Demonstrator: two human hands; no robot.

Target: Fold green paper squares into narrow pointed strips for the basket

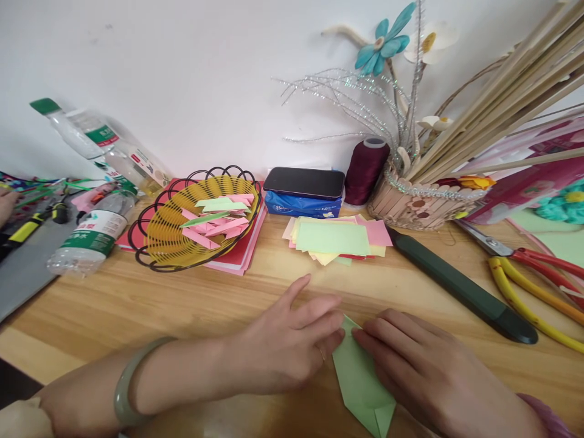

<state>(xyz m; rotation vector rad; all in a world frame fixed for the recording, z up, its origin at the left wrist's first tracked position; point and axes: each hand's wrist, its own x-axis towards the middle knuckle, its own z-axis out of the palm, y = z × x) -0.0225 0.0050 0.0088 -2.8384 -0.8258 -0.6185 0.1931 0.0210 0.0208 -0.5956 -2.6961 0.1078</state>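
A light green sheet of paper point(358, 374), folded with creased corners at its near end, lies on the wooden table in front of me. My left hand point(292, 340) comes from the left and holds the paper's far left edge with its fingertips, its index finger lifted. On the other side, my right hand point(415, 359) has its thumb and curled fingers pressed together on the paper's far right edge. Both hands meet near the pointed far tip, and part of the sheet's right side is hidden under my right hand.
Beyond my hands lies a stack of coloured paper slips point(333, 237). A yellow woven basket point(159, 231) holds folded pink and green pieces. A phone point(305, 182) rests on a blue tissue pack point(301, 205). A dark green cutter point(465, 286), scissors point(524, 255) and a plastic bottle point(93, 234) lie around.
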